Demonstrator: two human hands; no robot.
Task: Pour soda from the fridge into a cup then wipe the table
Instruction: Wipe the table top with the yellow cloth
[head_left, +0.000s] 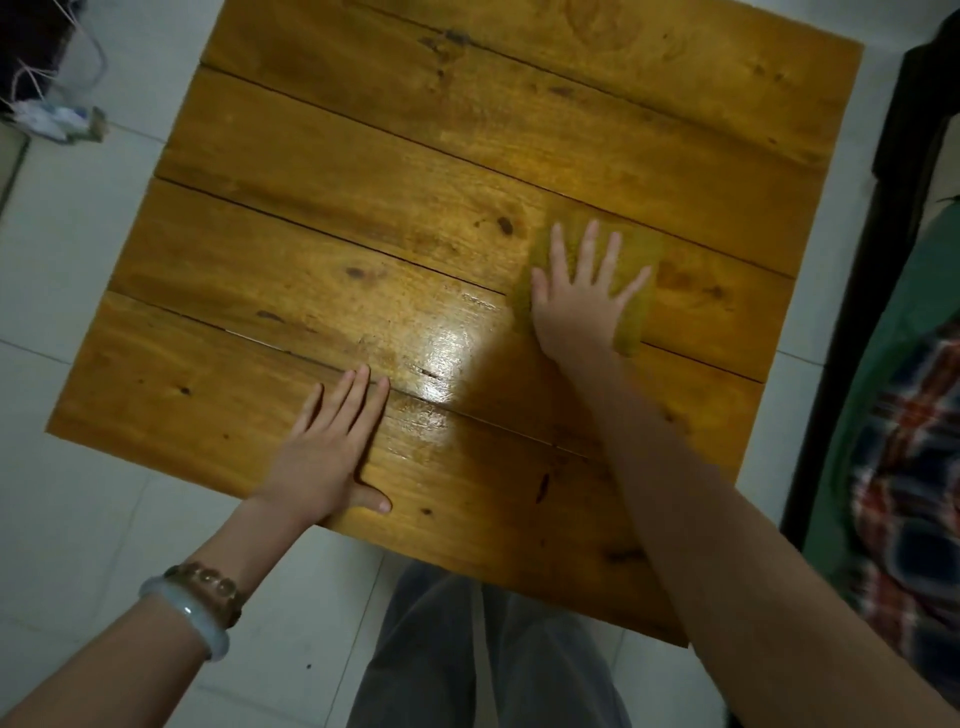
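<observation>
Right hand (582, 293), fingers spread flat, presses a nubbly yellow cloth (636, 306) on the glossy plank table (363, 208). Left hand (327, 452) lies flat, holding nothing, near edge.

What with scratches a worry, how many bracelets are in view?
2, both on one wrist: a pale bangle nearer the elbow, a beaded bracelet nearer the left hand.

My left hand (332, 452) lies flat, palm down, fingers straight and close together, thumb stuck out to the side. My right hand (582, 301) is further forward, also palm down, fingers spread wide. My right arm (727, 519) reaches out nearly straight; my left arm (171, 623) comes in from the lower left.
</observation>
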